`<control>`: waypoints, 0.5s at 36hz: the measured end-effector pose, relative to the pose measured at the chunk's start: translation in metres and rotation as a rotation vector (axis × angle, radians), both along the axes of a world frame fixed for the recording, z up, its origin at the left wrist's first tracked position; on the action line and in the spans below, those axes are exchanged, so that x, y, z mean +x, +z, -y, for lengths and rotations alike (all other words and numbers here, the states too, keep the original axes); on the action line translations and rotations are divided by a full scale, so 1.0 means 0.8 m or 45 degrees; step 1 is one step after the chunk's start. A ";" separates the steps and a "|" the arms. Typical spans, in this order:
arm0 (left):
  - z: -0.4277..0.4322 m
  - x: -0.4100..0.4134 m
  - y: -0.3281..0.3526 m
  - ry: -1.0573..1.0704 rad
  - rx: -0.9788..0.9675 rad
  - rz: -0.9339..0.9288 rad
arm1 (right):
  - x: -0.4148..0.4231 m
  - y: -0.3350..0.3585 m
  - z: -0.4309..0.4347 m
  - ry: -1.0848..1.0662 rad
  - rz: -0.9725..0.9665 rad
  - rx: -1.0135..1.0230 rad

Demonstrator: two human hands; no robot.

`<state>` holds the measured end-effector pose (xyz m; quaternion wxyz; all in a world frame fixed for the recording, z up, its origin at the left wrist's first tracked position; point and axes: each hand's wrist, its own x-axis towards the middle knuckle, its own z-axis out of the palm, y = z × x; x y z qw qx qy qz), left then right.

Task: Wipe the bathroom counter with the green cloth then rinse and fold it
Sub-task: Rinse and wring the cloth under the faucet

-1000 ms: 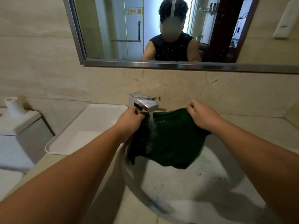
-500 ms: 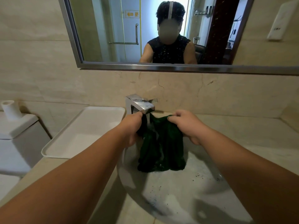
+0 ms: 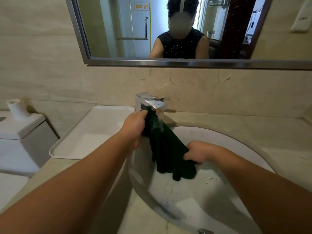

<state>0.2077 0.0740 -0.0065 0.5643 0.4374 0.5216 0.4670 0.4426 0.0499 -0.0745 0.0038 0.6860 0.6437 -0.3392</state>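
Head view, beige counter (image 3: 278, 146), white sink (image 3: 217, 210), mirror (image 3: 116, 29)

Both bare forearms reach in from the lower corners. The left grip (image 3: 135, 127) is raised and pinches the top of the green cloth (image 3: 166, 149). The right grip (image 3: 198, 152), at 4 o'clock from it, clutches the cloth's lower part with curled fingers.

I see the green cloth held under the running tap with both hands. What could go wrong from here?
1. Water from the faucet hits the green cloth up at the spout, right by the left hand; it might splash past the sink onto the counter.
2. The cloth's lower end, gripped by the right hand, hangs near the dark specks in the basin and could pick them up again.
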 end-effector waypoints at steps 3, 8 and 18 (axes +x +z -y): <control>-0.003 -0.006 -0.004 0.063 0.045 -0.101 | 0.014 -0.006 0.001 -0.118 0.049 0.067; -0.008 -0.008 -0.006 0.040 0.029 -0.313 | 0.024 0.003 0.003 -0.551 -0.333 0.187; 0.002 0.012 -0.005 -0.103 -0.266 -0.184 | -0.005 0.090 0.012 -0.847 -1.169 0.229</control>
